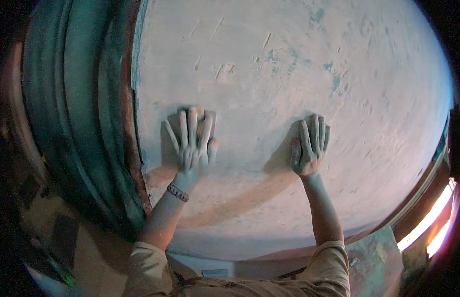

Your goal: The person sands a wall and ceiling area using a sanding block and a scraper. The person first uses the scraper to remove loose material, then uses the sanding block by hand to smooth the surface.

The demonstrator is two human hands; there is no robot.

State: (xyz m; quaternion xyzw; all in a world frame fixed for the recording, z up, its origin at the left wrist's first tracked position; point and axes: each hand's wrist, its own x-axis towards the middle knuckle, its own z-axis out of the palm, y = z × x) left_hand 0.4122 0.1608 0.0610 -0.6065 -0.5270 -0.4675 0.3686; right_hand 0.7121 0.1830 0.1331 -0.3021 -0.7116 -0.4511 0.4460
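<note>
A large pale surface [248,148], coated with chalky filler and showing blue-green patches, scratches and small gouges, spans the view before me. My left hand [191,144], dusty and with a braided bracelet at the wrist, lies with spread fingers over a flat pad [214,120]; a yellowish bit shows behind its fingertips. Farther right, my right hand [312,144] is pressed over a grey pad or block [328,135], its thumb along the left side. Both pads are mostly hidden under the hands, so their exact kind is unclear. Shadows fall to the left of each hand.
Dark green folded sheeting or ribbed material [81,111] runs down the left, beside a reddish-brown edge strip [131,111]. A stained board [378,256] stands at lower right, near bright light strips. Below the surface, a small blue-grey block [215,273] lies close to my body.
</note>
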